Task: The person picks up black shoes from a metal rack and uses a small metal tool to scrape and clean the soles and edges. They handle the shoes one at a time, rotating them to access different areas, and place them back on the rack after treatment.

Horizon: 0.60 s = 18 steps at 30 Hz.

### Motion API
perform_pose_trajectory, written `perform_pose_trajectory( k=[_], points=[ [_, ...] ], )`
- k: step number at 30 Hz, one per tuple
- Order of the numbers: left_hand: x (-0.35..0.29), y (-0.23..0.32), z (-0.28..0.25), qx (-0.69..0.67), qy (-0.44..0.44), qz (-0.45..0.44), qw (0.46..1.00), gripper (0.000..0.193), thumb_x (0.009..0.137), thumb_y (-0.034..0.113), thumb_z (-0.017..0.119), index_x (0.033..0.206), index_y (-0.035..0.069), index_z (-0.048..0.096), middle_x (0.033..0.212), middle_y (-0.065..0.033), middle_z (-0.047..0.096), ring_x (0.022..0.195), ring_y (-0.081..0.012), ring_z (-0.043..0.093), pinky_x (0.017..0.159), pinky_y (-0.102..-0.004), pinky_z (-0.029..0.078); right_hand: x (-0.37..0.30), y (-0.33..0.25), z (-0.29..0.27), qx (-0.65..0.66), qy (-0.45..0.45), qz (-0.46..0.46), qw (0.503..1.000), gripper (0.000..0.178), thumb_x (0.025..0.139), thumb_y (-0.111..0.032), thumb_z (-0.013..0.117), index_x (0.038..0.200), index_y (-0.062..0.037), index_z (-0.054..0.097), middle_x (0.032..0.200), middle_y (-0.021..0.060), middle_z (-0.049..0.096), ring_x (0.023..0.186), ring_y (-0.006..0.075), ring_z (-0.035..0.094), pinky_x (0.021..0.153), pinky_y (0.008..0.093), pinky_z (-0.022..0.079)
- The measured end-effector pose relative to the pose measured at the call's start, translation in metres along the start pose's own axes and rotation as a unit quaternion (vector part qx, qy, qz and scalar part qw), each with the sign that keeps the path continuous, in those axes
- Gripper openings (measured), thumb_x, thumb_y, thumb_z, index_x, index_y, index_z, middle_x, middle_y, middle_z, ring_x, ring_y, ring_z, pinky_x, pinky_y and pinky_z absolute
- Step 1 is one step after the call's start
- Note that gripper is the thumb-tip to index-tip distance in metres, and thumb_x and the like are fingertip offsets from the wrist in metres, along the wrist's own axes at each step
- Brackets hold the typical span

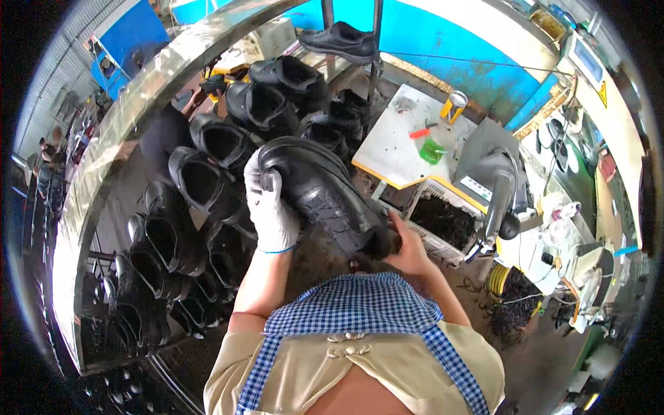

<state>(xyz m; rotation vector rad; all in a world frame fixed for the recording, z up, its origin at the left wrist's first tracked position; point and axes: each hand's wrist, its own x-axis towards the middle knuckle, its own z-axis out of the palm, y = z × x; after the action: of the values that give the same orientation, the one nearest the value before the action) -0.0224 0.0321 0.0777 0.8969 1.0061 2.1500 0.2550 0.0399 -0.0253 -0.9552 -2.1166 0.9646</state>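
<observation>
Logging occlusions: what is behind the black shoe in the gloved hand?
Beyond the held shoe, other dark shoes stand in rows, with a white table to the right. Whatever lies directly behind the shoe's body is hidden.

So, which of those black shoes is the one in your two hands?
The black shoe above the checked apron: it alone sits between the gloved left hand and bare right hand.

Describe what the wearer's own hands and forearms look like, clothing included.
The left hand wears a white fabric glove with a thin blue edge at the wrist. The right hand has no glove. Both forearms are bare, below cream sleeves.
</observation>
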Motion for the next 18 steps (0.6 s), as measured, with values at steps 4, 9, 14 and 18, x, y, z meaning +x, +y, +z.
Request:
perform_pose_trajectory(
  k=[4,9,14,18],
  points=[
    [0.012,-0.022,0.036,-0.199,0.014,-0.181,0.963,0.038,0.095,0.030,0.061,0.127,0.011,0.052,0.122,-0.0054,0.059,0.114,-0.0189,0.054,0.102,-0.0360,0.043,-0.002,-0.004,0.006,0.266,0.117,-0.017,0.957,0.116,0.064,-0.021,0.091,0.152,-0.0067,0.017,0.134,0.0200,0.054,0.125,0.0287,0.053,0.106,0.0402,0.040],
    [0.021,-0.039,0.069,-0.190,-0.107,-0.241,0.946,0.057,0.096,0.022,0.060,0.147,0.010,0.036,0.138,-0.0067,0.050,0.125,-0.0218,0.049,0.107,-0.0385,0.039,0.030,0.005,-0.032,0.203,0.231,-0.033,0.951,0.102,0.063,-0.007,0.088,0.144,-0.0007,0.026,0.133,0.0180,0.051,0.124,0.0282,0.053,0.107,0.0426,0.039],
    [-0.016,-0.067,0.039,-0.091,-0.182,-0.339,0.918,0.063,0.091,0.024,0.066,0.145,0.011,0.036,0.132,-0.0089,0.054,0.117,-0.0263,0.056,0.102,-0.0439,0.044,0.130,0.014,-0.036,0.379,0.288,0.028,0.879,0.076,0.072,0.002,0.077,0.136,-0.0024,0.037,0.106,0.0119,0.065,0.062,0.0100,0.060,0.045,0.0230,0.046],
    [-0.036,-0.065,0.015,-0.088,-0.167,-0.392,0.900,0.052,0.091,0.024,0.066,0.135,0.005,0.047,0.117,-0.0108,0.062,0.103,-0.0243,0.062,0.093,-0.0404,0.050,0.262,0.060,-0.020,0.182,0.349,-0.163,0.905,0.087,0.071,-0.011,0.085,0.141,-0.0053,0.033,0.108,0.0117,0.065,0.068,0.0177,0.065,0.051,0.0266,0.052]
  ],
)
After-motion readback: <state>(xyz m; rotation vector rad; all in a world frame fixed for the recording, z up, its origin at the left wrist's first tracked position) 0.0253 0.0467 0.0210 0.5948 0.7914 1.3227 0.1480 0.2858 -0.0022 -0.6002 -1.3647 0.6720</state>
